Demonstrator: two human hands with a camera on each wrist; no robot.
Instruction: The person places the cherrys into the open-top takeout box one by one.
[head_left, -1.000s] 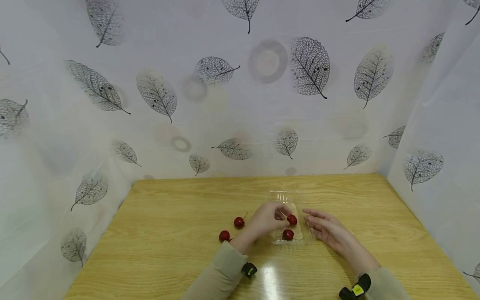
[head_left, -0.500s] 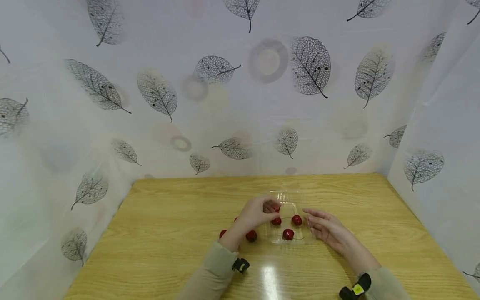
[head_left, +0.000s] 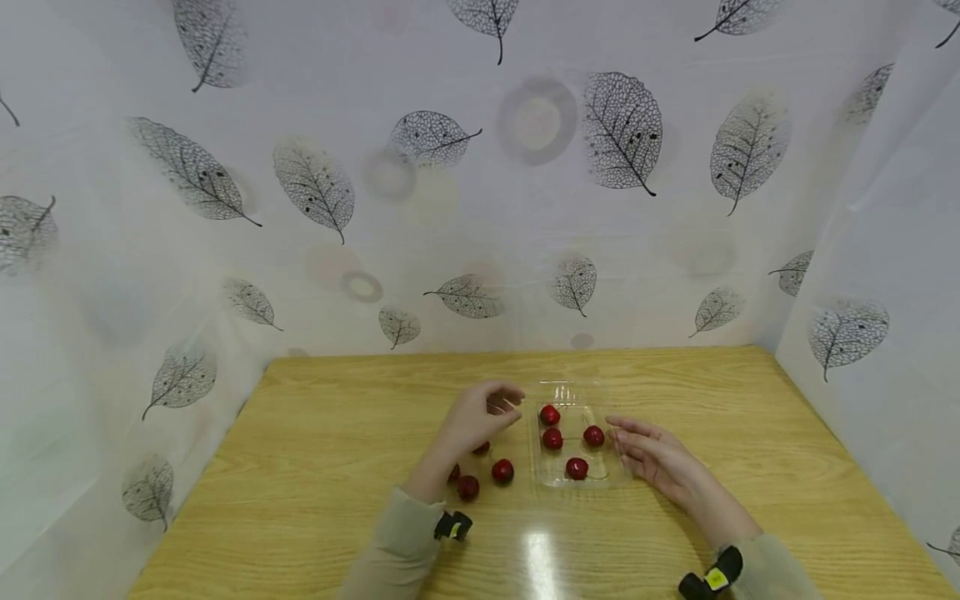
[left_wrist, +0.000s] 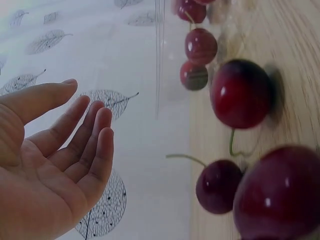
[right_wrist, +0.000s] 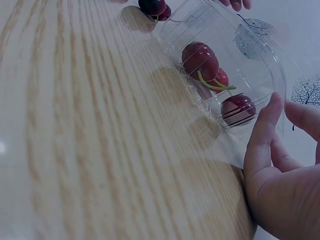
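Note:
A clear plastic box (head_left: 542, 481) holds several red cherries, among them one at the front (head_left: 577, 468) and one at the right (head_left: 593, 437). Two more lie along its left side, one a cherry near the back (head_left: 550, 415). My left hand (head_left: 480, 419) hovers left of the box, its fingers loosely bent and holding nothing, as the left wrist view also shows. My right hand (head_left: 660, 462) stays at the box's right side. In the right wrist view its fairly straight thumb (right_wrist: 268, 122) rests at the box's end wall.
Several loose cherries lie on the wooden table left of the box, including a stemmed cherry (head_left: 503, 472) and a cherry in front (head_left: 468, 487). Some are partly hidden by the left hand and wrist. Leaf-patterned sheeting (head_left: 480, 208) stands behind the table and along both sides.
The left hand let go of cherries inside the box and drew back to the left, out over the loose ones. Two more cherries now show in the box. The right hand stayed put.

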